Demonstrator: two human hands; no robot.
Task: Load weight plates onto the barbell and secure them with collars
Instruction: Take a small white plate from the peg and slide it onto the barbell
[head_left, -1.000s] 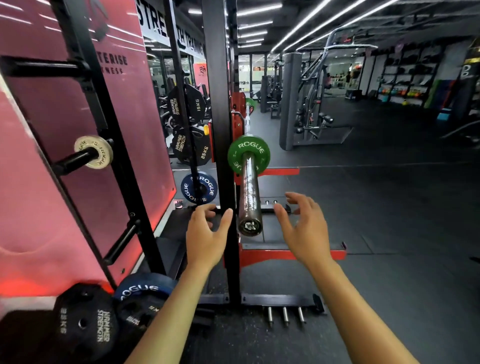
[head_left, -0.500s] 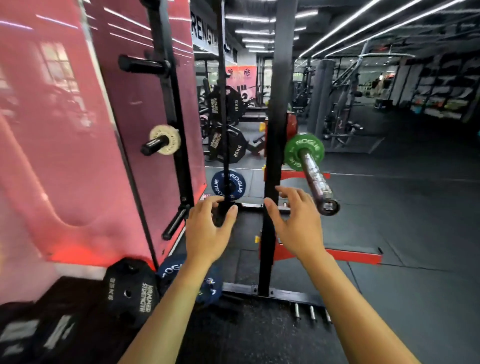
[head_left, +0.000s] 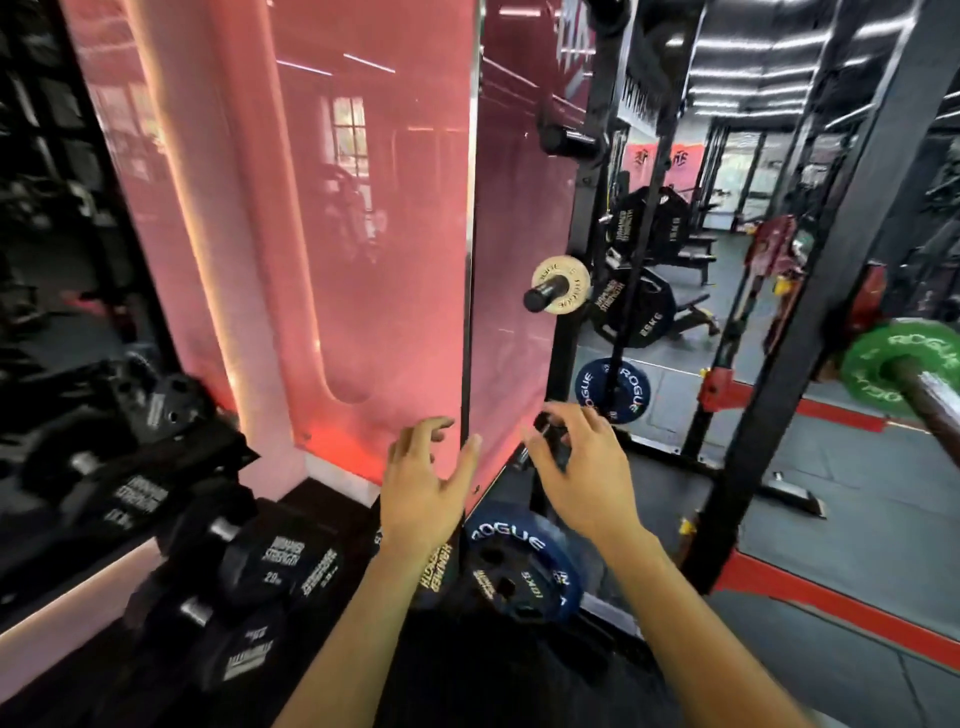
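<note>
Both hands, left hand (head_left: 421, 483) & right hand (head_left: 582, 467), empty w/ fingers loose above the blue plate (head_left: 519, 571); she/he should prob. grip its rim both sides, lift level.

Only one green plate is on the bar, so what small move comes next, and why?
Probably lower both hands to the blue Rogue plate below them. The left hand and right hand hover open and empty, and the steel barbell carries only a green plate.
</note>
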